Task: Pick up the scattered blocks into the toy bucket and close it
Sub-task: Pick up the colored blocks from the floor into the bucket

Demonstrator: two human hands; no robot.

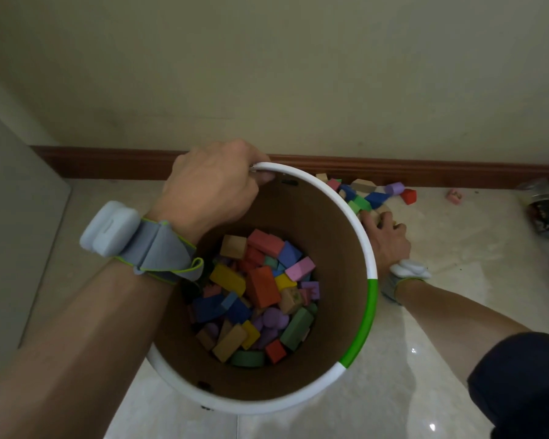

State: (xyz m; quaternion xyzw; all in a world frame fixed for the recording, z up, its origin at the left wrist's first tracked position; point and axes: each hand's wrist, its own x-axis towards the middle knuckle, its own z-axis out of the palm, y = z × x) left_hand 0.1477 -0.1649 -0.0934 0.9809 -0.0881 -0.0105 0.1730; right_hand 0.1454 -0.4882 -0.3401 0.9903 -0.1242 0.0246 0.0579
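- left hand (214,188) is curled over the far rim of the toy bucket (370,248), fingers hooked on the white edge, so that grip is busy holding the bucket and not free for picking
- bucket sits on the floor (393,391) close to the person, open top, no lid in view. Inside it's already got a good heap of blocks in the bucket (257,299)
- right hand (385,236) is down on the floor just past the bucket's right side, fingers pointing away toward the wall. It's partly hidden behind the rim, and I can't tell if that grip has closed on anything or is just resting there
- scattered blocks (370,193) lie just ahead of the right fingertips, strung out along the baseboard (457,172): green, blue, purple, a red one at the end, plus a pink piece (454,196) well off to the right
- so my read: the right hand is clearly the nearer one, the pile is straight ahead of it, and the carry back goes left and up over the rim
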